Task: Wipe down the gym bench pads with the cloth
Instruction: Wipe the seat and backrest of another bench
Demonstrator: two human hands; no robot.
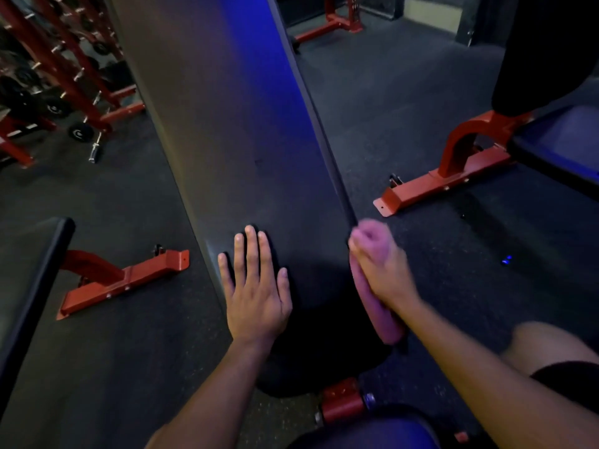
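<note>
My left hand (256, 286) lies flat, fingers spread, on the long dark vinyl backrest pad (233, 124), my right hand (377, 260) grips the rolled pink cloth (376, 306) at its right edge, so most wiping seems left.

1. The left hand (256, 286) and its forearm are bare, with no sleeve, watch or ring showing.
2. The right hand (377, 264) and its forearm are bare too; motion blur softens the fingers.
3. A bare knee (544, 343) shows at the lower right.
4. The dark hem of a pair of shorts (570, 377) crosses the thigh above it.
</note>
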